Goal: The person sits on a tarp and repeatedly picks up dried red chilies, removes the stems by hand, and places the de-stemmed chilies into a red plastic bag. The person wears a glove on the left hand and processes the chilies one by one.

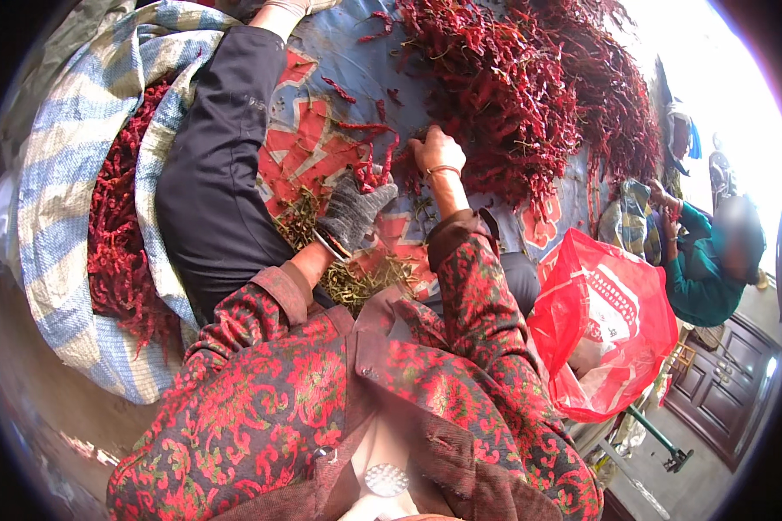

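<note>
A grey knitted glove covers my left hand (354, 213), which is closed around a few dried red chillies (372, 174) that stick up past its fingers. My bare right hand (440, 153), with a thin band at the wrist, is just right of it, by the near left edge of a big heap of dried red chillies (513, 95). Its fingers are curled together, and what they pinch, if anything, is hidden. Below my left hand lies a small pile of greenish-brown stems (365, 285). Loose chillies (339, 90) are scattered on the blue and red printed sheet (300, 161).
Left of my dark-trousered leg (213, 165), a blue-and-white woven sack (56, 217) holds more chillies (123, 234). A red plastic bag (639, 317) stands at my right. Farther right sits another person (708, 265) in green, hands near the heap. A green-handled tool (656, 432) lies near the bag.
</note>
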`<state>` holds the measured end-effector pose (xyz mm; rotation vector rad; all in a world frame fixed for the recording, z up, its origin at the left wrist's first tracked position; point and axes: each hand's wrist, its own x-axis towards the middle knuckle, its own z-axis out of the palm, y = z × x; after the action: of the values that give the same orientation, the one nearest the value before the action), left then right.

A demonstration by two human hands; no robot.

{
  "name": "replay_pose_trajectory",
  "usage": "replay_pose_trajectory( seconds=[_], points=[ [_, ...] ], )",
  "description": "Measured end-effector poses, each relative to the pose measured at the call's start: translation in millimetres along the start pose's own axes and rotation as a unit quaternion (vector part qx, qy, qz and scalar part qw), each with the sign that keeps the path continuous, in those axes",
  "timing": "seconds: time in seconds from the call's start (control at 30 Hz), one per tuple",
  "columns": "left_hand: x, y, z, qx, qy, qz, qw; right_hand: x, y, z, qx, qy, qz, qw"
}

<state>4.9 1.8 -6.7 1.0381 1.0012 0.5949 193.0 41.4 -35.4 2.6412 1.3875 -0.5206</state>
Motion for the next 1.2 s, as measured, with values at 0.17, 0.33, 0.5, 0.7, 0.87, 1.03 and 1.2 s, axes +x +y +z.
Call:
replay_pose_trajectory(
  seconds=[0.17, 0.33, 0.5, 0.7, 0.87, 1.03, 1.2],
  points=[
    [3, 2, -3, -0.084, 0.046, -0.07, 0.993, 10, 14, 9, 0.083, -0.044, -0.002, 0.996],
    [11, -13, -3, -0.081, 0.054, -0.044, 0.994, -11, 63, -21, 0.349, -0.113, -0.016, 0.93],
    [3, 3, 8, -0.056, -0.054, 0.004, 0.997, -75, 53, -29, 0.618, -0.158, -0.099, 0.764],
    [3, -10, 12, 0.017, -0.092, 0.01, 0.996, -110, 33, -21, 0.586, -0.178, -0.11, 0.783],
    [12, -45, 3, -0.066, -0.183, -0.096, 0.976, -122, 23, 8, 0.197, 0.182, -0.22, 0.938],
    [17, -86, -14, -0.057, -0.123, -0.171, 0.976, -122, 17, 41, 0.431, 0.053, -0.097, 0.896],
    [10, -60, -9, -0.045, -0.133, -0.215, 0.967, -120, 23, 16, 0.486, -0.051, -0.119, 0.865]
  ],
)
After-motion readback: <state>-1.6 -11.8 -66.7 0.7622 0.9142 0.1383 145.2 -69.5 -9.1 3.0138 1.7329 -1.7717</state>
